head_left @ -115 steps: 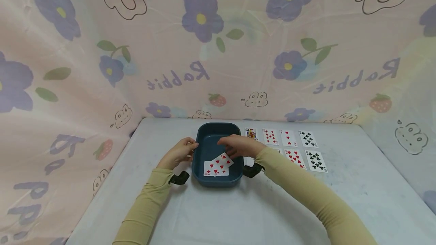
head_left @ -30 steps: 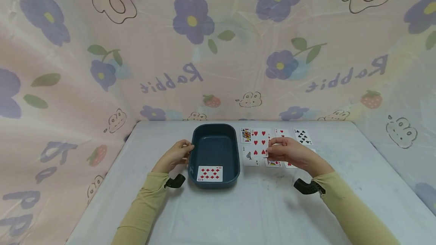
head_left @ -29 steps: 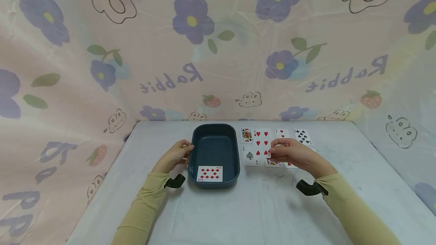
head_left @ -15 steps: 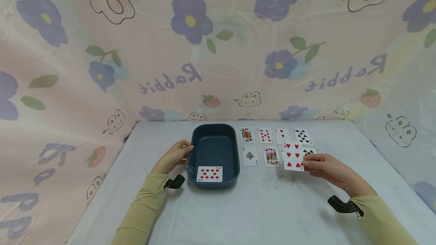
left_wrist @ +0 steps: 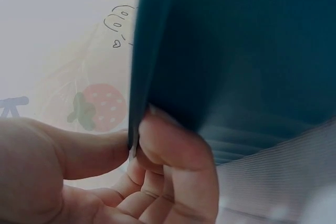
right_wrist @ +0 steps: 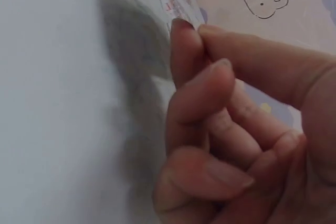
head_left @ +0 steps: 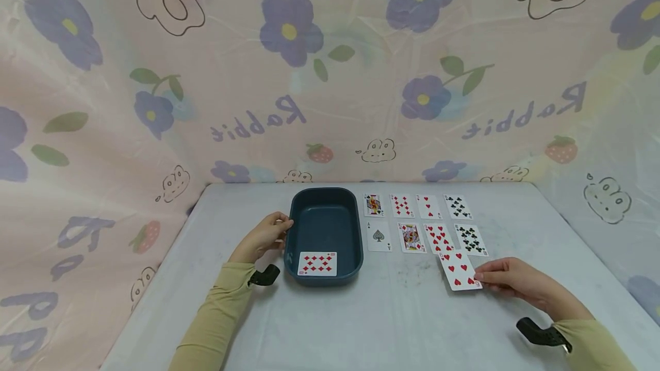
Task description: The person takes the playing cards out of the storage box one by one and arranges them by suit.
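We see a white playing card with red hearts (head_left: 460,270) lying face up on the pale grey table (head_left: 392,319), just below the lower row of cards and slightly askew. Our right hand (head_left: 507,281) sits at the card's right edge, the fingers curled and the fingertips (head_left: 479,277) meeting the card's lower right corner; in the right wrist view thumb and forefinger press together in a pinching grip, though the card's edge between them is too blurred for us to be sure it is clamped, so it may only be touched.

Our left hand (head_left: 264,235) grips the left rim of the dark teal oblong plastic tray (head_left: 324,198); the left wrist view shows thumb outside and fingers (left_wrist: 173,150) curled over the rim, a firm closed hold. Inside the tray, at its near end, lies a white card with red diamonds (head_left: 317,263).

Right of the tray two rows of four face-up cards (head_left: 417,222) lie on the table, the hearts card just beneath the lower row's right end. A pink flower-printed cloth (head_left: 330,73) hangs behind and beside the table.
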A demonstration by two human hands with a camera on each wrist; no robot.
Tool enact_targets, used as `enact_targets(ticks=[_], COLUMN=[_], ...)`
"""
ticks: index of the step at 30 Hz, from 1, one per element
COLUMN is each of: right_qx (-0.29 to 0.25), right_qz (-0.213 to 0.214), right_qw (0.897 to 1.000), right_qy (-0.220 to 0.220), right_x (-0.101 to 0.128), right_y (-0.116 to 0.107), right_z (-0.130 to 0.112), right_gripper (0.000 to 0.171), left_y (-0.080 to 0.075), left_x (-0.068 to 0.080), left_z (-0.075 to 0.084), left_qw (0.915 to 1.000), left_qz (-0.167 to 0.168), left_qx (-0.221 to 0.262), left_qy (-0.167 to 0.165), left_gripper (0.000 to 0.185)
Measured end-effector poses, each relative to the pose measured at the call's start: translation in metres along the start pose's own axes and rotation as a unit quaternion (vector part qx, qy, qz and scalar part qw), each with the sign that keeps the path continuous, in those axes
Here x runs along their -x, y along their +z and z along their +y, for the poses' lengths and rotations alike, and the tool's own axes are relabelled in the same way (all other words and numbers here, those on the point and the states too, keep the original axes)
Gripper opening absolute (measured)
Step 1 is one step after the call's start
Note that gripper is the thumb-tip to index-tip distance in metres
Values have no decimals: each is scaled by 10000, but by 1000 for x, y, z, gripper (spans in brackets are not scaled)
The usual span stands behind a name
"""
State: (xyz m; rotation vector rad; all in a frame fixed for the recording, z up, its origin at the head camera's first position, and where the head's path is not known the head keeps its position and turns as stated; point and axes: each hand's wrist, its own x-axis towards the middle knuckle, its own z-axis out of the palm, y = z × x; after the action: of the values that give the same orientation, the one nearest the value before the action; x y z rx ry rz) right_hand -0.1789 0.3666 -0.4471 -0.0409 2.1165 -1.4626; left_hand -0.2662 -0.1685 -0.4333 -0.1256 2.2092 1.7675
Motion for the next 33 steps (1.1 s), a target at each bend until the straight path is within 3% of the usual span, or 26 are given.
enact_targets(ticks=[10,16,24,33], right_qx=[811,1292,1646,1719], right_qz=[342,633,823,751], right_qw=[9960,9889,9819,9807], right_qy=[160,371,450,551], right_x=[-4,-7,-7,-7], right_y=[9,15,17,18], right_z=[2,-4,-10,-11], right_gripper=[34,29,23,18], left_y=[0,-1,-2,-1], left_x=[1,-1,3,-2], left_z=[1,0,0,0], left_qw=[10000,9999,9998,10000], left_qz=[48,34,-92,11], left_qx=[-46,-61,-67,-25], left_qy=[-45,-80,148,-51], left_gripper=[13,15,16,15])
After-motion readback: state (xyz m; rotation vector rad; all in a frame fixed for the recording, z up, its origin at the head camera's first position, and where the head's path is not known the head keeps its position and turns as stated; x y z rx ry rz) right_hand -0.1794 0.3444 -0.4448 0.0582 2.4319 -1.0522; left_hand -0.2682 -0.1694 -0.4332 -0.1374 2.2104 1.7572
